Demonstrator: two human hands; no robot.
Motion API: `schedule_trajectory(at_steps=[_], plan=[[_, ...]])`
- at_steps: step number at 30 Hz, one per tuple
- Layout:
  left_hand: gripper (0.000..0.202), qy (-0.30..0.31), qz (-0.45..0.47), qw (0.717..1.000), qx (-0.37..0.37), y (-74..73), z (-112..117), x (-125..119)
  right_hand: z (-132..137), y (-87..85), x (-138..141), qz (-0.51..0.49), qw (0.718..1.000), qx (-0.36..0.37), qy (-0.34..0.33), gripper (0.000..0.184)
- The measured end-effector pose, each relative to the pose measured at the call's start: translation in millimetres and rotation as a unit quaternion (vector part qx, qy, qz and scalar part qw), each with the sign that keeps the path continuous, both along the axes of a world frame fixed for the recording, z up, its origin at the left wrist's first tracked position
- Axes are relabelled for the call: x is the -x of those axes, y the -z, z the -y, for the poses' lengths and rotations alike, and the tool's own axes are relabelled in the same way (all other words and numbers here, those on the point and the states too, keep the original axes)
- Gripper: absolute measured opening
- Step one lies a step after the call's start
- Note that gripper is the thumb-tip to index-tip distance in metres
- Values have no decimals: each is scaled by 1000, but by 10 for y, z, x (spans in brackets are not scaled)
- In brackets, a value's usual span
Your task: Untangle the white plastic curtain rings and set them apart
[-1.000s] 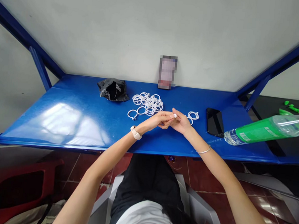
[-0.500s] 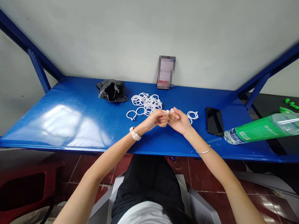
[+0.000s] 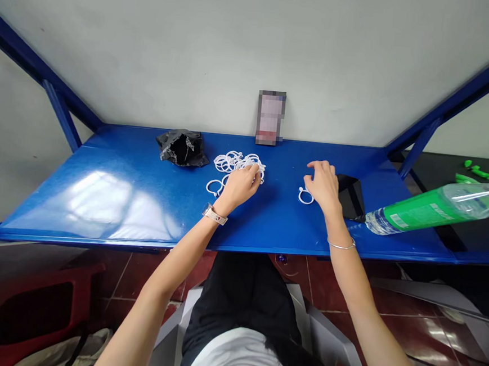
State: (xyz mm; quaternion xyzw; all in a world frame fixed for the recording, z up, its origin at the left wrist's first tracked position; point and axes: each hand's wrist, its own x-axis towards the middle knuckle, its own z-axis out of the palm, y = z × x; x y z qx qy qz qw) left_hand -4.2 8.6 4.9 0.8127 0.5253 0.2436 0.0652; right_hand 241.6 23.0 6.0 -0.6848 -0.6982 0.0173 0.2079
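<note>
Thin white plastic rings with small knobs lie in a pile (image 3: pixel 229 160) on the blue table. My left hand (image 3: pixel 241 187) rests over the near right side of this pile. Its fingers are closed at a white ring, and the hand covers part of the heap. A single white ring (image 3: pixel 214 187) lies just left of that hand. Farther right, my right hand (image 3: pixel 324 183) hovers with thumb and fingers apart, nothing between them. Below its thumb lies another white ring (image 3: pixel 306 197); the hand may hide more there.
A crumpled black plastic bag (image 3: pixel 183 148) lies open left of the pile. One phone (image 3: pixel 270 117) leans against the wall; a dark phone (image 3: pixel 351 197) lies beside my right hand. A bottle with a green label (image 3: pixel 428 211) stands at the right. The blue table (image 3: pixel 102 166) ends near my lap.
My hands were together at the middle, holding a small white piece, and have parted. The left moved back onto the pile; the right moved right, over the separate rings, and opened.
</note>
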Motion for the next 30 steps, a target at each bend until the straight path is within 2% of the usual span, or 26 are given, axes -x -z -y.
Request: schedule_trajectory(at_steps=[3,6,8,11,14,19,21,24,27,30], plan=[[19,-48,-62,997,-12,16,-40,31,-46,43,-210,53,997,58,28,34],[18,-79,-67,995,-7,12,-57,51,-69,61,-319,79,987,140,31,37],[17,-88,-64,994,-3,2,-53,55,-80,75,-333,89,982,165,32,37],[18,-96,-70,993,-7,-15,-38,49,-96,115,-295,85,985,153,12,38],[20,-103,-77,991,-22,-28,-27,46,-102,136,-220,71,989,128,-35,38],[19,-100,-45,992,-61,-43,-21,53,-71,53,-68,14,988,104,-115,35],[20,-82,-7,995,-64,-44,-8,38,-56,26,-7,-13,985,84,-150,30],[21,-13,84,996,-39,-18,25,-14,-37,38,91,-53,975,19,-216,27],[25,65,165,984,28,35,48,-80,-11,83,207,-76,955,-20,-286,29],[29,106,205,966,115,69,51,-123,25,116,316,-84,938,-47,-334,30]])
